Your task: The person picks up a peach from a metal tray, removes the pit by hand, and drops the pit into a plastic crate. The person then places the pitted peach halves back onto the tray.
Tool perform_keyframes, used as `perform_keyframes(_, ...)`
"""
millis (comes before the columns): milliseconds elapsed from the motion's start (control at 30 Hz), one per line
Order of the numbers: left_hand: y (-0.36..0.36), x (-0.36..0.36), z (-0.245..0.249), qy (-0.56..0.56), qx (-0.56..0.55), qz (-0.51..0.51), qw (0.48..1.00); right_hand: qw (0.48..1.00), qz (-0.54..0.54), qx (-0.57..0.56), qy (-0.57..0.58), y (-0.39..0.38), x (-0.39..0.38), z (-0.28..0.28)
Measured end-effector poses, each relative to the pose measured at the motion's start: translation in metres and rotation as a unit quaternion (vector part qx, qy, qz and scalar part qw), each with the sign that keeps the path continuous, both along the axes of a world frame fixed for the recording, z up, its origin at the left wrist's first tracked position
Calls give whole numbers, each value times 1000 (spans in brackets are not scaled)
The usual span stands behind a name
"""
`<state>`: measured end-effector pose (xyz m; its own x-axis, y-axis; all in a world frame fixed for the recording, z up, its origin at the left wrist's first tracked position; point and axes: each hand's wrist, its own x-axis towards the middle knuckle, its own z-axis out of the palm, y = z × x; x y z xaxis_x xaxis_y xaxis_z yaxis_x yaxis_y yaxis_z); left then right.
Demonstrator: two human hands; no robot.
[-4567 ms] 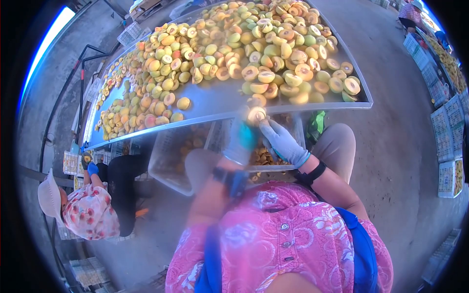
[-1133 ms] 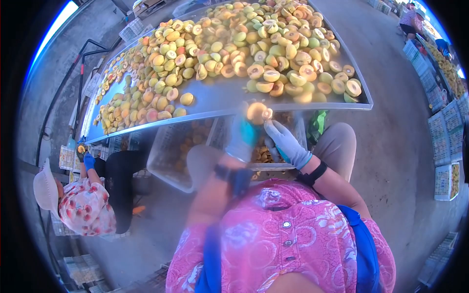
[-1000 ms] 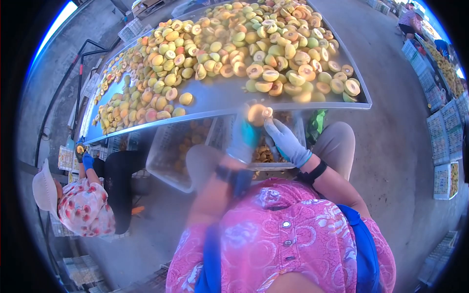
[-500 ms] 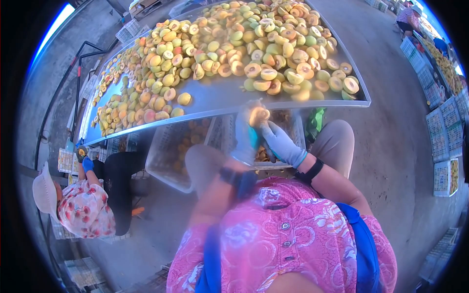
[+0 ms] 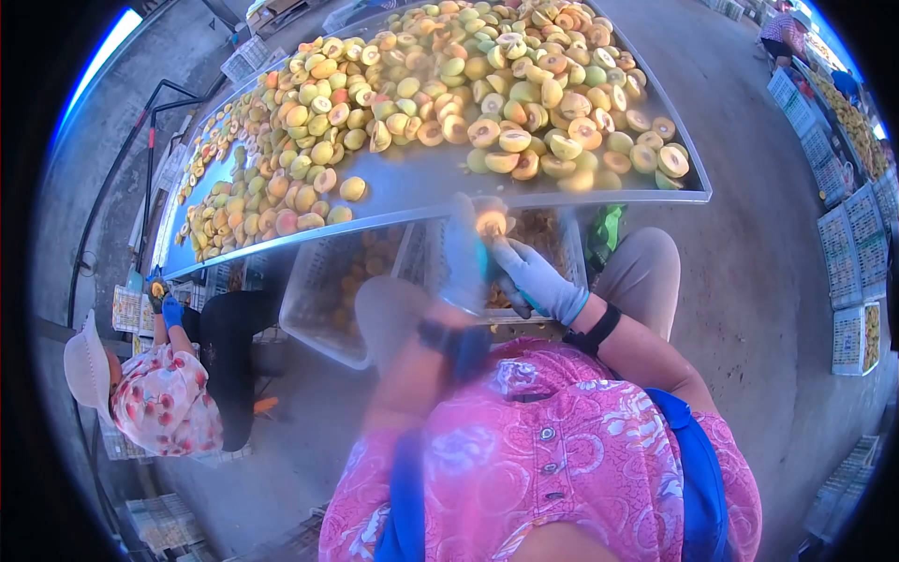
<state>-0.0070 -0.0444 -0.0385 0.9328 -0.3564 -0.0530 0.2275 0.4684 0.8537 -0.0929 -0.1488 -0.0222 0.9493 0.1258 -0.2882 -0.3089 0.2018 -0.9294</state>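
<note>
My left hand (image 5: 463, 267), in a pale glove with a teal patch, is closed around a peach half (image 5: 490, 223) just below the tray's near edge. Its orange cut side is partly visible. My right hand (image 5: 545, 283), also gloved, is closed with its fingertips at the lower side of that fruit. Anything inside its grip is hidden. Beyond both hands, many halved peaches (image 5: 431, 89) are heaped on a metal tray table (image 5: 412, 183), several with pits showing. Under my hands is a crate (image 5: 573, 245) holding orange-brown pieces.
Another white crate (image 5: 302, 298) with fruit stands left of my knee. A green bag (image 5: 607, 232) is by my right knee. At the left, a person in a white hat (image 5: 86, 367) sits by the table. Stacked crates (image 5: 841, 245) line the far right.
Both hands have shifted slightly left, and the peach half has turned in my left hand. The heap on the tray looks the same.
</note>
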Motion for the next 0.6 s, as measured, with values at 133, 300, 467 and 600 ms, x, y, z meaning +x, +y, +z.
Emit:
perform_keyframes(133, 3, 4, 1, 49, -37, -30, 998, 1000, 10, 19, -10, -3, -2, 2)
perform_keyframes(300, 2, -3, 3, 5, 6, 2, 1000, 1000, 5, -7, -26, 0, 0, 5)
perform_keyframes(467, 4, 1, 3, 8, 10, 2, 1000, 998, 17, 61, 12, 1, -4, 7)
perform_keyframes(600, 9, -1, 6, -50, 103, 2, 993, 998, 37, 46, 17, 0, -5, 6)
